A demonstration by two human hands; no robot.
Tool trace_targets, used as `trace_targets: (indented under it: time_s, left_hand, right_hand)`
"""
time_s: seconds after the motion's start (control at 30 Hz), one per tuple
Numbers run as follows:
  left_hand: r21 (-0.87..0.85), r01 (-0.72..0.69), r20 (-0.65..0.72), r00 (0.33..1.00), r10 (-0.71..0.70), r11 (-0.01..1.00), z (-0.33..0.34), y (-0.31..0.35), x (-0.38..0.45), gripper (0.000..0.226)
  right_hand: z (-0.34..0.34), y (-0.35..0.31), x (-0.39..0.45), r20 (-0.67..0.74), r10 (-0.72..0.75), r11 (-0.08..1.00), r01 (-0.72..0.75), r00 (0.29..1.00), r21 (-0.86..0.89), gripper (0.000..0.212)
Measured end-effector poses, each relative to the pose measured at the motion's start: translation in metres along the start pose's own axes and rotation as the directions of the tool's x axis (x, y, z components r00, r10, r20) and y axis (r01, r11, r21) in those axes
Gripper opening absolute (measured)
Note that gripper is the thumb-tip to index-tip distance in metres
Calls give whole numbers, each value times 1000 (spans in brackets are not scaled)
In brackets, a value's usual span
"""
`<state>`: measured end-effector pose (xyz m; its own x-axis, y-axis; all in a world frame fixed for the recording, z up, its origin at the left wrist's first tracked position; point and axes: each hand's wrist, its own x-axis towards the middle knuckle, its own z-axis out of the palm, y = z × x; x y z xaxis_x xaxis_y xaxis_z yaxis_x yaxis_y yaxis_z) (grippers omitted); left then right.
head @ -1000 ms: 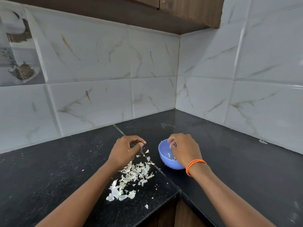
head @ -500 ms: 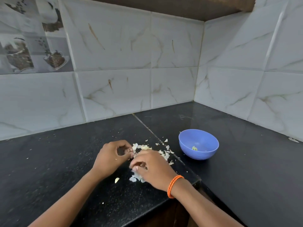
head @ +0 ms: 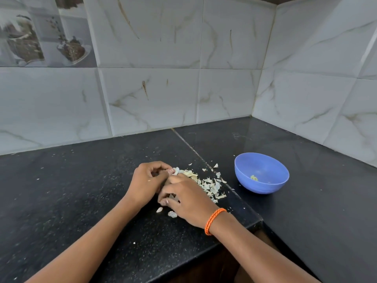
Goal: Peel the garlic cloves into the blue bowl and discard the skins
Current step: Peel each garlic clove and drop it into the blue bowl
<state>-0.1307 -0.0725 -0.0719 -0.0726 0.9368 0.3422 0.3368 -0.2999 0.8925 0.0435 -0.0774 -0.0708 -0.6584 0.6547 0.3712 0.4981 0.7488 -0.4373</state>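
Observation:
A pile of pale garlic skins (head: 208, 183) lies on the black counter (head: 81, 201). My left hand (head: 148, 180) sits at the pile's left edge, its curled fingers and thumb pinching skins. Across the pile lies my right hand (head: 185, 199), with an orange wrist band; its fingers curl down around skins, and it hides much of the heap. To the right of the pile stands the blue bowl (head: 263, 186), with one peeled garlic clove (head: 254, 177) inside. Two loose skins (head: 172, 214) lie just in front of my right fingers.
Marble-look wall tiles (head: 153, 99) close off the back and right sides of the corner. The counter's front edge (head: 234, 233) steps inward below my right wrist. Small skin flakes (head: 215, 165) are scattered around the pile.
My right hand left the blue bowl and moved left onto the skin pile. My left hand dropped to the pile's edge. The view swung left, so the bowl now sits further right.

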Motion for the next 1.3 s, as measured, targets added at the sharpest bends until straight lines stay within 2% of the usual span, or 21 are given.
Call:
trace_targets:
  time_s: [0.2, 0.33, 0.4, 0.47, 0.57, 0.63, 0.7, 0.87, 1.0, 1.17, 1.3]
  left_hand:
    - [-3, 32, -42, 999, -33, 999, 5, -3, -1, 14]
    - [-8, 13, -68, 998, -14, 1000, 6, -1, -1, 13]
    - [-30, -4, -88, 996, 2, 1000, 5, 3, -1, 14]
    - [-27, -29, -87, 996, 27, 999, 4, 8, 0, 16]
    - [-76, -2, 49, 999, 6, 997, 3, 19, -4, 16]
    - [-112, 45, 158, 987, -27, 993, 7, 24, -8, 10]
    - [-94, 44, 184, 983, -26, 995, 12, 25, -12, 8]
    - [117, -75, 108, 992, 62, 990, 25, 22, -13, 7]
    - [236, -111, 54, 993, 101, 965, 24, 22, -13, 11]
    - [287, -125, -3, 991, 131, 950, 20, 19, -15, 14]
    - [213, -115, 35, 993, 110, 970, 13, 14, -14, 11]
  right_hand:
    - [9, 0, -3, 28, -68, 995, 70, 997, -76, 7]
    - [12, -3, -2, 24, -124, 972, 126, 992, -198, 7]
    - [5, -3, -2, -11, -73, 993, 72, 997, -93, 6]
    - [-7, 4, -4, -110, 45, 989, -29, 993, 143, 5]
    - [-22, 19, -11, -276, 240, 905, -111, 931, 411, 4]
    - [-27, 29, -17, -293, 328, 842, -137, 898, 522, 3]
    - [-29, 38, -23, -293, 384, 793, -150, 876, 591, 4]
    - [-28, 43, -30, -277, 398, 759, -145, 874, 635, 8]
    - [-26, 38, -32, -266, 381, 763, -138, 885, 632, 9]
    - [-26, 31, -28, -244, 389, 726, -133, 889, 674, 10]
    - [-25, 30, -19, -286, 395, 775, -150, 873, 614, 8]
